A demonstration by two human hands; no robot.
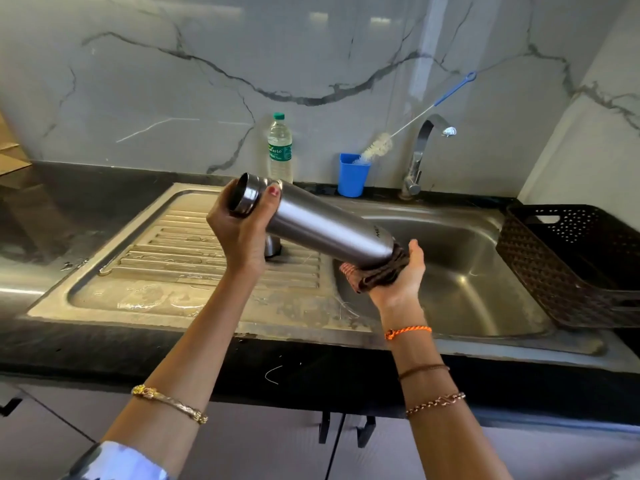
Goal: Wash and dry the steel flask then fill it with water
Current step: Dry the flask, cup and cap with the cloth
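Observation:
The steel flask [322, 221] lies tilted above the sink, its open mouth up and to the left, its base down to the right. My left hand [242, 230] grips it around the neck, thumb on top. My right hand [403, 271] holds a brown cloth [379, 275] cupped against the flask's base. A steel cap [273, 247] stands on the drainboard, partly hidden behind the flask and my left hand.
The sink basin [467, 289] lies under my right hand, the ridged drainboard [180, 251] to its left. A tap [424, 150], a blue cup [352, 174] with a bottle brush [377, 147] and a plastic water bottle [280, 148] stand at the back. A dark basket [571, 265] sits right.

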